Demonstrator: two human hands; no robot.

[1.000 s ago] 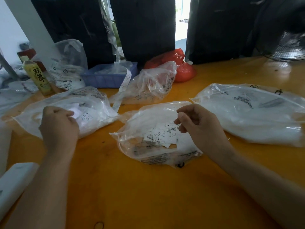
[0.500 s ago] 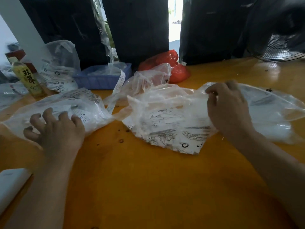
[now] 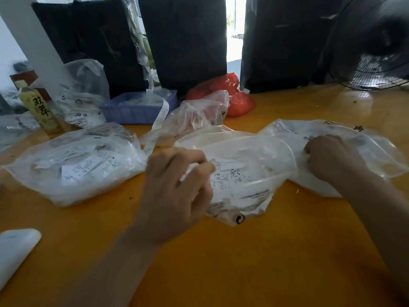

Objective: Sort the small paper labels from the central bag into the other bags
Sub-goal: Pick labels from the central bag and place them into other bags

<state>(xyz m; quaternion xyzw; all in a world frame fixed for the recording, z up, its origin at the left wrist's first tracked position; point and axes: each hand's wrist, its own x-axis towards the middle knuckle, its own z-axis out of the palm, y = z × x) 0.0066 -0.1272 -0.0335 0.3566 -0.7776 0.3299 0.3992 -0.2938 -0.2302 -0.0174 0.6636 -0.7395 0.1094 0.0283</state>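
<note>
The central clear plastic bag point(image 3: 254, 165) lies on the orange table point(image 3: 254, 258), pulled wide. Small white printed paper labels point(image 3: 228, 176) show through it. My left hand point(image 3: 177, 191) has its fingers curled on the bag's left edge. Clenched on the bag's right edge, my right hand point(image 3: 332, 160) rests over the right bag point(image 3: 371, 140). That bag is flat, clear and whitish inside. At the left is a left bag point(image 3: 77, 167) with labels in it. A crumpled back bag point(image 3: 199, 116) sits behind the central one.
A blue tray point(image 3: 137, 109), a yellow bottle point(image 3: 42, 109) and another clear bag point(image 3: 84, 91) stand at the back left. A red bag point(image 3: 234, 96) is behind the centre, with a black fan point(image 3: 376, 45) at the back right. A white object point(image 3: 15, 247) lies front left.
My left hand left the left bag and came across to the central bag's left edge. My right hand drew the bag's other edge rightward and down, and the bag now lies spread wider.
</note>
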